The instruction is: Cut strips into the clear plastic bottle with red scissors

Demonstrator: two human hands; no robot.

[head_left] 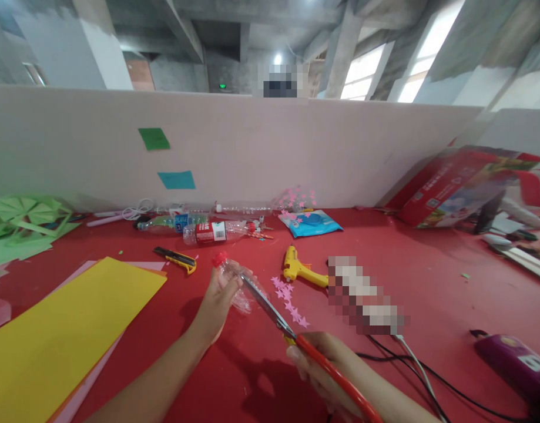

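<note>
My left hand (pixel 217 308) is closed around the top part of a clear plastic bottle (pixel 242 301) with a red cap. In my right hand (pixel 320 364) is a pair of scissors (pixel 267 306) with long red handles. Their blades reach up and left to the bottle's plastic, close to my left thumb; whether they are parted there I cannot tell. Just right of the bottle lies a cluster of pink paper stars (pixel 289 302). Beyond them rests a yellow glue gun (pixel 302 271), and a yellow utility knife (pixel 179 258) lies to the left.
Yellow paper sheets (pixel 80 329) cover the left side, with folded green paper (pixel 27 214) behind. Plastic bottles (pixel 212 232) and a blue packet (pixel 314 223) line the white partition (pixel 252 141). Black cables (pixel 455 382) and a purple object (pixel 507 358) are at right.
</note>
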